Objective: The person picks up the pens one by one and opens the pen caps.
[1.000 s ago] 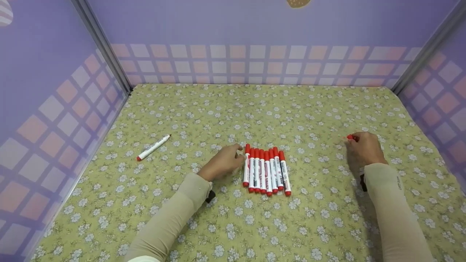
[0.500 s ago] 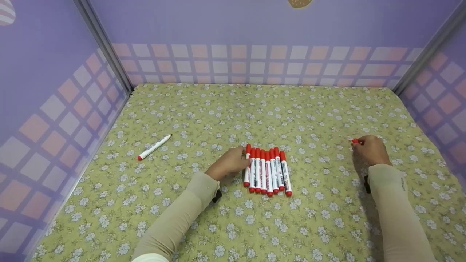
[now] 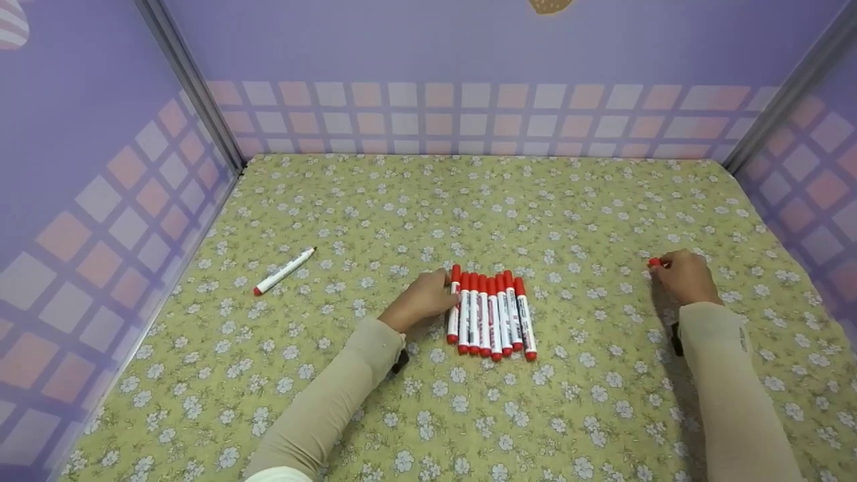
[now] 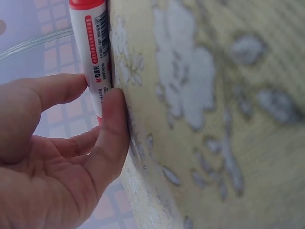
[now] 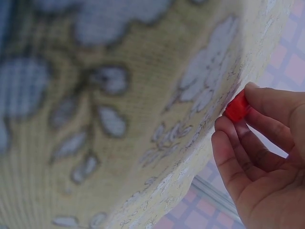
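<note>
Floral cloth [image 3: 375,201]; L hand grip [image 3: 420,298] pinches "M&G" marker [image 4: 93,52], R hand grip [image 3: 689,276] pinches red bit [image 5: 237,107], prob. cap.

Leftmost marker [image 3: 453,329] partly hidden by left hand [image 3: 420,298]; left wrist view cuts one red end at 11 o'clock. Red cap [image 5: 237,107] partly covered by right hand [image 5: 262,183]. Head view: print on marker row [image 3: 495,321] too small to read; sleeves [image 3: 328,408] cropped at 7 and 4 o'clock, brown wall figure [image 3: 550,5] at 1. Near cloth flowers [image 4: 186,64] blurred, both wrist views.
</note>
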A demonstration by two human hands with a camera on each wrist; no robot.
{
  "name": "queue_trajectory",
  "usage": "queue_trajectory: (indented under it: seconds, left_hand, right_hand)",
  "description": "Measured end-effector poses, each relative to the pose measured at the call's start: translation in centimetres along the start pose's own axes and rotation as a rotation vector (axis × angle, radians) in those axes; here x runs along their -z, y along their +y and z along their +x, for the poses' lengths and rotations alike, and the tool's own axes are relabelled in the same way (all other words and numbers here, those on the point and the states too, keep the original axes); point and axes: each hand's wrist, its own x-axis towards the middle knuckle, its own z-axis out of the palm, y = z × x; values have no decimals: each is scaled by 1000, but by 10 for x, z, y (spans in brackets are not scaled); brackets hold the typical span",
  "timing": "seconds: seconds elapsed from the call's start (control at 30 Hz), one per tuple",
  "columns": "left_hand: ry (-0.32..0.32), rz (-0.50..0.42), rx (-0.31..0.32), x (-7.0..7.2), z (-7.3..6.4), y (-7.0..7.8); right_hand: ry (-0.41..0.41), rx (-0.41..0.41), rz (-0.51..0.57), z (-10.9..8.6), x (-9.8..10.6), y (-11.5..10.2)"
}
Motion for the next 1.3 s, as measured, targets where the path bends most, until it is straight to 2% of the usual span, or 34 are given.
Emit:
queue_trajectory:
  seconds: [0.37, 0.93, 1.3]
  left_hand:
    - [13, -19, 19, -2, 1, 1]
    - [23, -88, -24, -2, 1, -3]
    - [13, -54, 24, 3, 1, -2]
  right_hand:
    - [-18, -2, -6, 0, 1, -2]
    - [-40, -6, -16, 0, 3, 0]
    - [-34, -16, -26, -3, 5, -3]
